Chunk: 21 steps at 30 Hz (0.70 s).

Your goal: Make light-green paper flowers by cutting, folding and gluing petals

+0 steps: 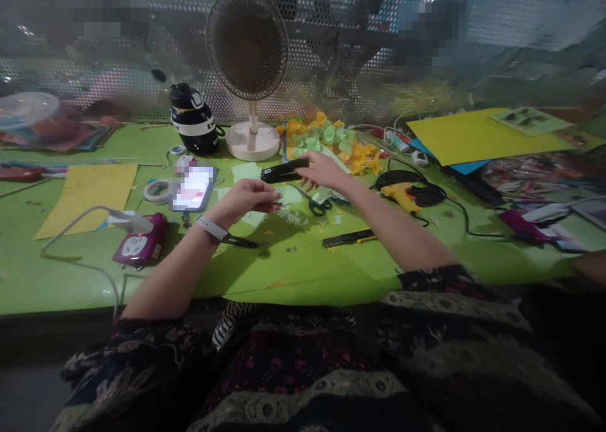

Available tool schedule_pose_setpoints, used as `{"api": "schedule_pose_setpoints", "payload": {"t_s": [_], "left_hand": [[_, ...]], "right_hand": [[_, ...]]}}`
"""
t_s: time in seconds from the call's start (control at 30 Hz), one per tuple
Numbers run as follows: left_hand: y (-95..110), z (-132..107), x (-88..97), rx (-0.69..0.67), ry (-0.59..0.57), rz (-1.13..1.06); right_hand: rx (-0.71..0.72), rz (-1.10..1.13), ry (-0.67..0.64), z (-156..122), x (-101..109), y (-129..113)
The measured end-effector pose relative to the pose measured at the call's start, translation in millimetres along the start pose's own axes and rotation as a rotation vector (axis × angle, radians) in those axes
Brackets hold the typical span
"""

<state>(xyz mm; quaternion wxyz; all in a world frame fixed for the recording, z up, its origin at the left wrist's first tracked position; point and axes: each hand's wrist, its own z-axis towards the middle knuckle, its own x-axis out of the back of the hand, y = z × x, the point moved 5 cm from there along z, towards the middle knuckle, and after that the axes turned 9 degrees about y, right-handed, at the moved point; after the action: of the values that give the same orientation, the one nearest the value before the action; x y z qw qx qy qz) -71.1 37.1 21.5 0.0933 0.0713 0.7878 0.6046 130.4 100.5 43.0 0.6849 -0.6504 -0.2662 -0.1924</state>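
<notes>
My left hand (249, 198) is above the table's middle, thumb and fingers pressed together; whatever they may pinch is too small to make out. My right hand (324, 170) has its fingers curled about the right end of a black stapler (279, 172). Pale green paper pieces (246, 172) lie under and beside both hands. Below my right hand are dark-handled scissors (319, 206). A yellow-and-black utility knife (349, 237) lies nearer the front edge. Next to my left wrist is a slim dark tool (240, 241), partly covered.
A phone (193, 189), a tape roll (157, 192) and a purple power socket (141, 241) are on the left. Behind stand a fan (253, 143) and a dark flask (196, 129). Orange and green paper flowers (326, 135) are piled near a yellow glue gun (398, 195) with a trailing cable.
</notes>
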Motion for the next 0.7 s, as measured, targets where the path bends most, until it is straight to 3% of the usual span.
{"api": "schedule_pose_setpoints", "payload": {"t_s": [0.2,0.43,0.53,0.7], "left_hand": [[5,8,22.0,-0.053,0.117,-0.091],[15,9,36.4,-0.119,0.206,-0.149],[23,7,42.6,-0.147,0.242,-0.161],[27,7,53.5,-0.224,0.259,-0.177]], "right_hand": [[-0.191,-0.034,-0.002,41,-43,9],[-0.227,0.008,0.103,49,-42,9],[-0.106,-0.08,0.141,35,-28,-7],[0.27,-0.431,0.213,-13,-5,-44]]}}
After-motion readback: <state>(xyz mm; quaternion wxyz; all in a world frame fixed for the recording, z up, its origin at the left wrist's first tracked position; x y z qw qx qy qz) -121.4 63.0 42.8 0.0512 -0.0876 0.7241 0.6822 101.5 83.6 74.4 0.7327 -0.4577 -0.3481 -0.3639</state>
